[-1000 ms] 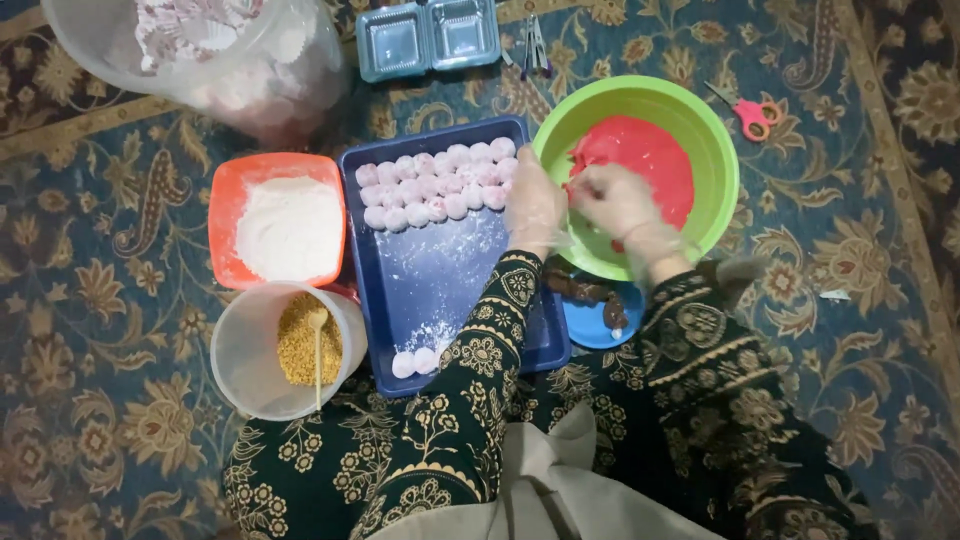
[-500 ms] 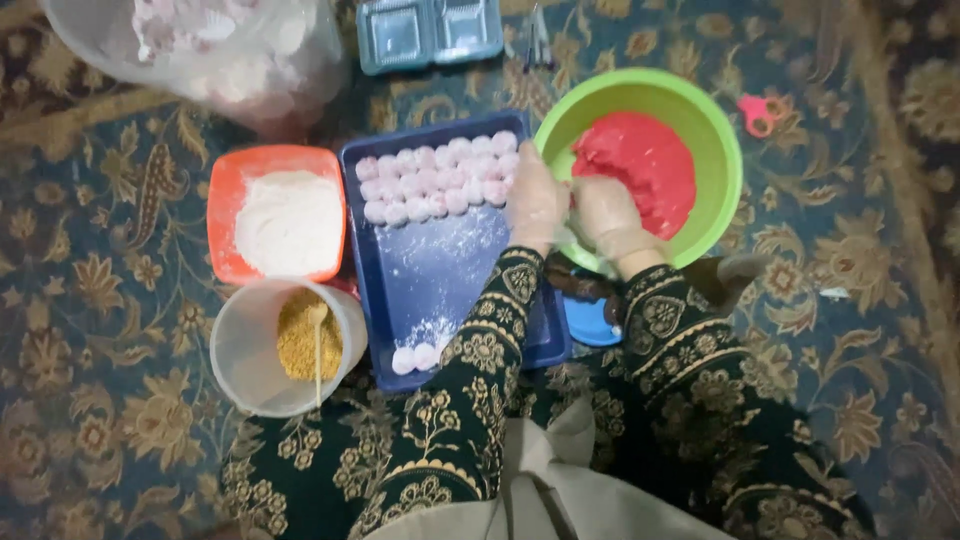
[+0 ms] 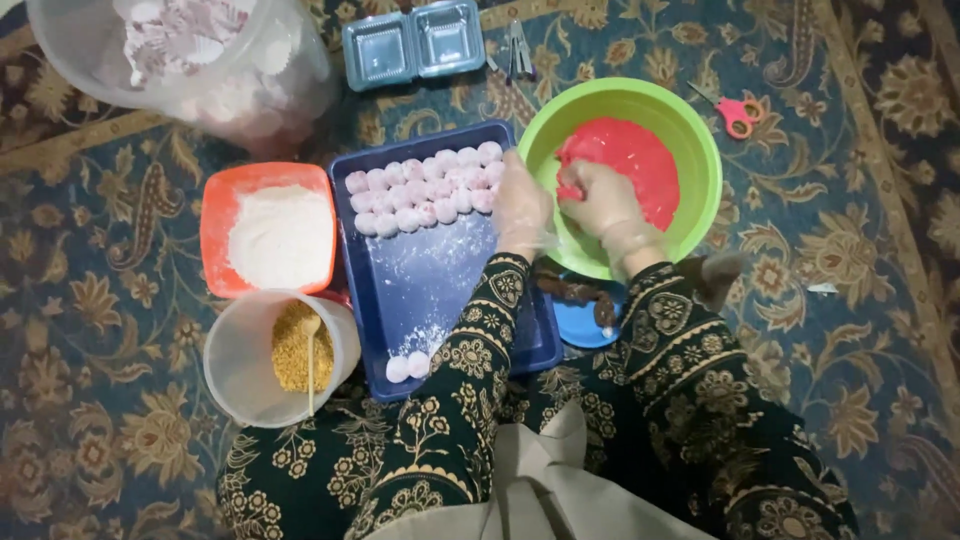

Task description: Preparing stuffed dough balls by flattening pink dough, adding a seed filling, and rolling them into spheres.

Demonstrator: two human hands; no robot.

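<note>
On a patterned carpet, an orange flour tub (image 3: 268, 232) and a blue tray (image 3: 440, 290) carrying two rows of finished pale balls (image 3: 425, 190); gloved left hand (image 3: 522, 205) and right hand (image 3: 600, 200), fingers pinching red dough (image 3: 625, 170), work in the green bowl (image 3: 700, 150). Much dough remains.

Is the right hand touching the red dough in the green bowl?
Touching. The head view shows the right hand pressed onto the red dough.
</note>
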